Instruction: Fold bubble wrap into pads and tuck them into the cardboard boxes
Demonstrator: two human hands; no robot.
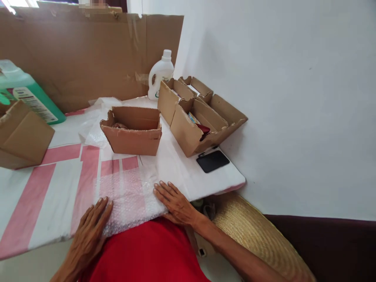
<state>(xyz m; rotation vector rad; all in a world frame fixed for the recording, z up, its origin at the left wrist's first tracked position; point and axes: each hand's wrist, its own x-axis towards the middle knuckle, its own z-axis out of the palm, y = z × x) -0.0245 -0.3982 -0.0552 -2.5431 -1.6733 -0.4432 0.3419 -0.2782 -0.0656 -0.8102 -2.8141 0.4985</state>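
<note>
A sheet of clear bubble wrap [129,196] lies flat at the near edge of the table [58,184], which has a white and pink cover. My left hand [89,231] rests flat on the sheet's left side, fingers stretched out. My right hand [173,201] lies flat on its right edge, fingers spread. Neither hand grips anything. Just beyond the sheet stands an open cardboard box [132,131] with something brownish inside.
Two more open cardboard boxes [199,117] sit at the right with items inside, a black phone [212,161] in front of them. A white bottle [160,74], a green jug [28,94] and a folded box [22,135] stand further off. A straw hat [258,235] is below the table.
</note>
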